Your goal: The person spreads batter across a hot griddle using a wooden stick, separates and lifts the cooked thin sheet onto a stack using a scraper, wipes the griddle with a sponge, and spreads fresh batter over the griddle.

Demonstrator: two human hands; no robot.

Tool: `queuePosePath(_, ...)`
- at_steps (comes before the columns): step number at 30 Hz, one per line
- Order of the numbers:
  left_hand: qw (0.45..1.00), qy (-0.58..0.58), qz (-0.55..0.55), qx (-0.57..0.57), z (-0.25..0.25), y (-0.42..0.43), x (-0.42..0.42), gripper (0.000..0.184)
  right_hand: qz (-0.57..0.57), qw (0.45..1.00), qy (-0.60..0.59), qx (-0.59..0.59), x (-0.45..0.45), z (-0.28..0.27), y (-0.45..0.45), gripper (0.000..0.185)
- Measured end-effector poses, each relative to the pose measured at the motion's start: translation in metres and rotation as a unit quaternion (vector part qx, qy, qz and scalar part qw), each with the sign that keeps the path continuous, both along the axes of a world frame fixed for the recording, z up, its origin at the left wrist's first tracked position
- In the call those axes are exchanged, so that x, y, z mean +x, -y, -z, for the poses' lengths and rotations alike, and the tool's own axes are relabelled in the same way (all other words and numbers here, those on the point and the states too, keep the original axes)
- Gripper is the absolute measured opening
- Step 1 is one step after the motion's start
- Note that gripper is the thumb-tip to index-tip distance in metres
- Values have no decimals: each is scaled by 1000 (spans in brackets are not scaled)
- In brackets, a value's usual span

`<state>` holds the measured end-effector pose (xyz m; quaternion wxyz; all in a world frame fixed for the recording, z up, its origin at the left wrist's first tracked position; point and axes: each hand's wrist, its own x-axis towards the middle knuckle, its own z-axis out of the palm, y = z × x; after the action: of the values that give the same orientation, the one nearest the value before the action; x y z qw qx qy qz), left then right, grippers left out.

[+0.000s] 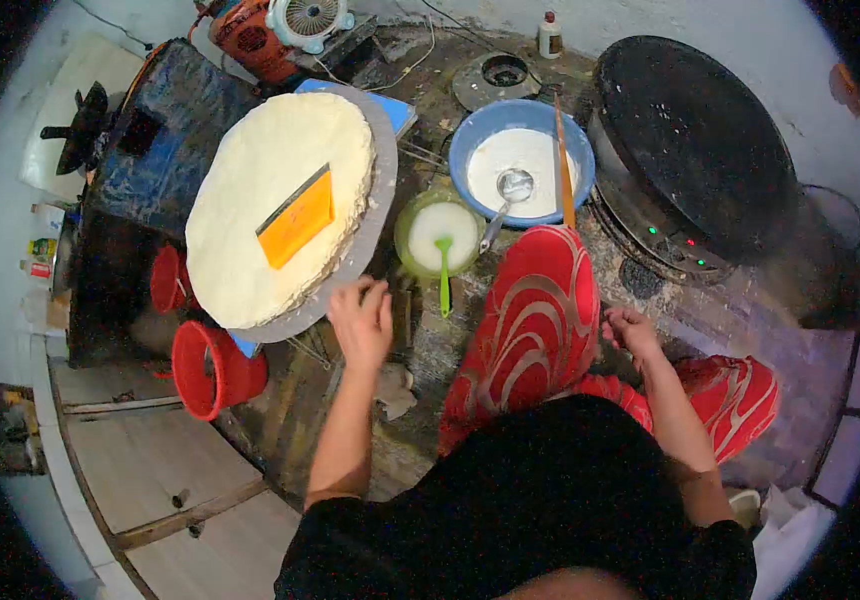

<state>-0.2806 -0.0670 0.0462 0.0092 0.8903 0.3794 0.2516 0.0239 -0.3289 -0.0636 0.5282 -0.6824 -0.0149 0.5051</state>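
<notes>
While stretching the left forearm (343, 430) forward from a black sleeve (325, 535), holds the left hand (362, 322) just beside the near right edge of a round grey board (385, 165). Bends those fingers loosely, half open, with gaps between them; cannot tell whether touching the board's rim. Angles the right forearm (685, 425) forward and inward past the red trousers (540, 310), bringing the right hand (632, 333) near the raised knee. Curls the right fingers in toward the palm, quite narrow; cannot tell whether gripping anything small there.

On the board, can see a thick, pale round stack (250, 190), leaving a grey strip along the right edge. On top of the stack, nearer its right edge, a yellow scraper (297, 218), laid at a slant. On the floor, past the board's right edge, a green bowl (403, 240) of white liquid, with a green spoon (444, 280) reaching over its near rim. Just beyond, a blue basin (457, 155) with white contents, a metal ladle (513, 185) across its near rim and a long wooden stick (563, 155) along its right side. Right of the basin, a round black griddle (690, 140). Below the board's near left edge, a red bucket (242, 365).
</notes>
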Motion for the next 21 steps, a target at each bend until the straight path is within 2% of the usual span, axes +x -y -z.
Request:
queuePosePath(1, 992, -53, 1, 113, -12, -8, 6, 25, -15, 999, 29, 6, 0, 2, 0, 21)
queuePosePath(2, 992, -56, 7, 116, -20, -20, 10, 25, -28, 998, 58, 12, 0, 5, 1, 20)
queuePosePath(4, 962, -145, 1, 233, -31, -40, 22, 25, -25, 998, 48, 30, 2, 12, 5, 20)
queuePosePath(8, 973, -169, -13, 159, -27, -61, 57, 29, -64, 990, 127, 21, 4, 40, 7, 17)
queuePosePath(10, 961, -241, -61, 118, -15, -62, 73, 39, -105, 976, 186, 45, 7, 50, 8, 15)
queuePosePath(11, 956, -226, -40, 185, 2, -72, 74, 42, -99, 977, 185, 45, 7, 49, 9, 15)
queuePosePath(12, 955, -226, -34, 187, 10, -77, 76, 42, -101, 974, 198, 43, 5, 46, 8, 17)
queuePosePath(16, 917, -275, -74, 278, 36, -91, 77, 30, -123, 961, 247, 20, 4, 43, 11, 22)
queuePosePath(18, 930, -295, -78, 207, 32, -89, 77, 21, -131, 957, 258, 9, 5, 49, 12, 23)
queuePosePath(19, 937, -265, -60, 220, 31, -86, 75, 14, -141, 953, 269, -3, 6, 51, 11, 24)
queuePosePath(21, 945, -255, -63, 194, 20, -74, 71, 13, -143, 953, 266, -3, 6, 55, 10, 25)
